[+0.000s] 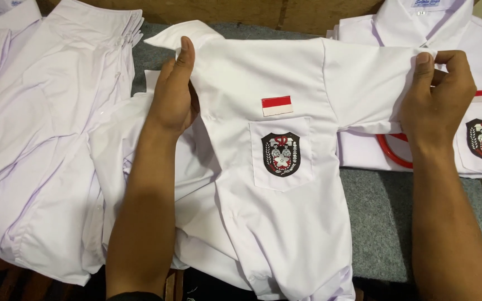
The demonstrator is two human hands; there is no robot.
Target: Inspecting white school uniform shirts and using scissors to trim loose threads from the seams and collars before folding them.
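Both hands clamped a white cotton school shirt with a crest pocket (pixel 285 184) at centre frame: left hand (pixel 174 92) at the collar, right hand (pixel 439 95) pinching the sleeve, above a grey felt counter (pixel 386 223).

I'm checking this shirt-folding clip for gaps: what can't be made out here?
- Head view: red curved thing, mostly hidden under the folded shirt and right hand.
- Held shirt: hem cut off by the bottom edge.
- Left hand: fingers behind the collar.
- Left pile: cropped by the frame.

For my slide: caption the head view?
Both hands, left hand and right hand, hold a white shirt by collar and sleeve.
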